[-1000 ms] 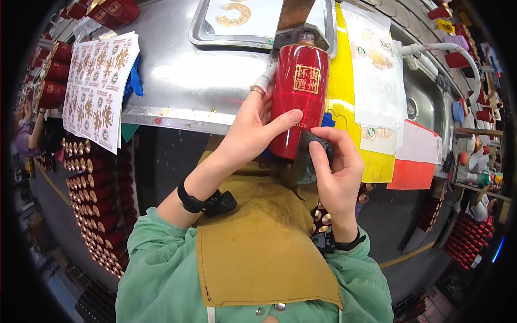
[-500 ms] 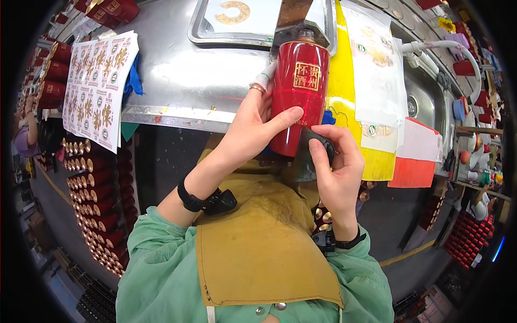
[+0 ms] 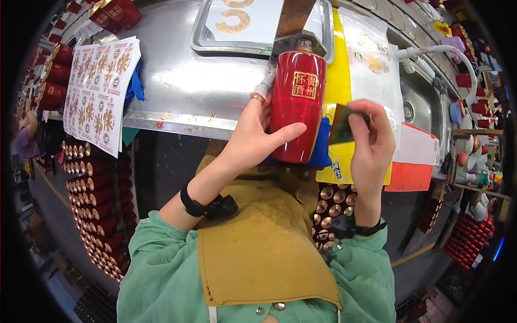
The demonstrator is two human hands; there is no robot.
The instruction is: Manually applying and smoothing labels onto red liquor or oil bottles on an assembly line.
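A glossy red bottle (image 3: 296, 116) with a gold square label and a bare clear neck lies in a metal holder (image 3: 295, 24). My left hand (image 3: 258, 126) wraps its left side, thumb across the front; a white covering is on one fingertip. To the right of the bottle, my right hand (image 3: 371, 142) pinches a dark green flat piece (image 3: 342, 124), possibly a scraper, apart from the bottle. Behind the bottle's lower right side shows a blue cloth (image 3: 321, 145).
A metal tray (image 3: 202, 43) with gold ring-shaped decals sits at the back. Decal sheets (image 3: 97, 91) stand left. Yellow, white and red sheets (image 3: 412, 175) lie right, beside a sink (image 3: 425, 102). Stacked red bottles with gold ends (image 3: 94, 199) fill the lower left.
My right hand has moved right, drawing the dark green piece away from the bottle's lower front. The small marking low on the bottle no longer shows. My left hand stays on the bottle.
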